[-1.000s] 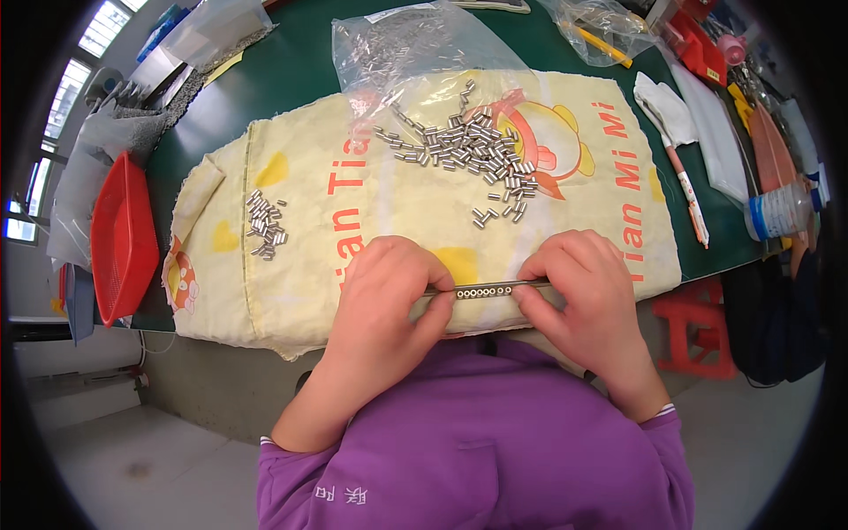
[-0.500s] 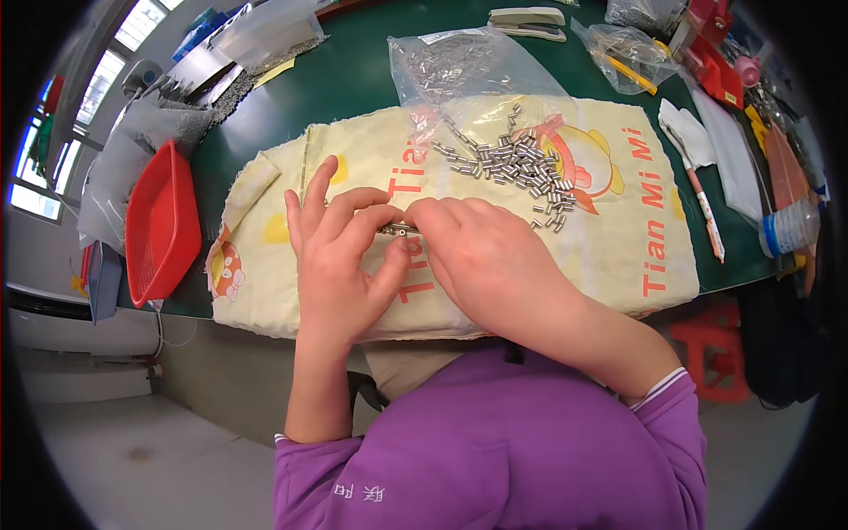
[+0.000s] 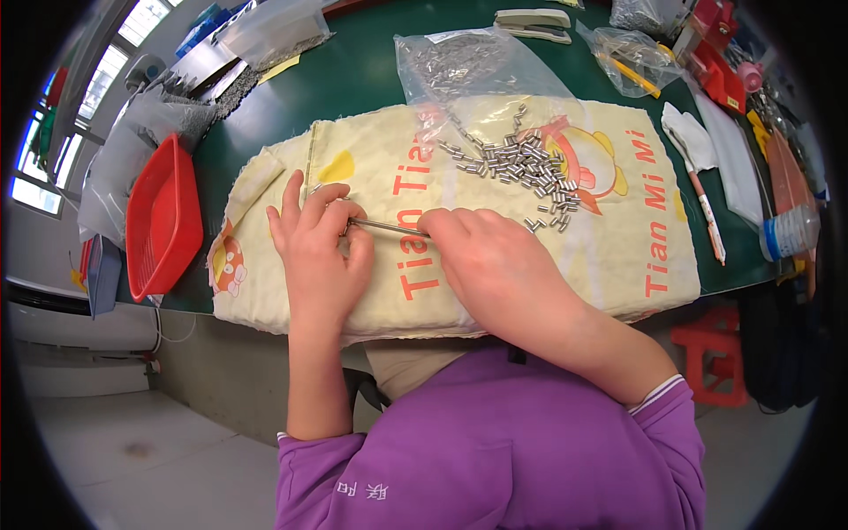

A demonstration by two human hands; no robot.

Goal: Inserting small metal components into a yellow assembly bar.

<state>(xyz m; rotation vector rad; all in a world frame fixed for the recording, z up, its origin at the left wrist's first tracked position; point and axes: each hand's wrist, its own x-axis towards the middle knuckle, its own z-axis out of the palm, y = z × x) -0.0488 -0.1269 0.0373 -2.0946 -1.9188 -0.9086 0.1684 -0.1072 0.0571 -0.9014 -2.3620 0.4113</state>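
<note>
My right hand (image 3: 495, 265) pinches one end of a thin metal rod (image 3: 389, 228) above the padded yellow cloth (image 3: 371, 300). The rod's other end reaches the curled thumb and index finger of my left hand (image 3: 322, 247). Between those fingertips a bit of small metal piece (image 3: 347, 228) shows, mostly covered by the fingers. Beyond my right hand lies a loose pile of short silver metal cylinders (image 3: 521, 163), spread on the cloth. Behind it, a clear plastic bag (image 3: 459, 66) holds many more such pieces, its mouth lying toward the pile.
A red plastic basket (image 3: 163, 221) stands at the left table edge. A stapler (image 3: 533, 25) and a clear bag with a yellow tool (image 3: 632, 66) lie at the back. A pen (image 3: 707, 216), white cloth (image 3: 689, 137) and plastic bottle (image 3: 791, 232) are on the right.
My left hand has drawn away to the left from my right hand. The thin rod between them now shows; before, the hands met around small metal parts.
</note>
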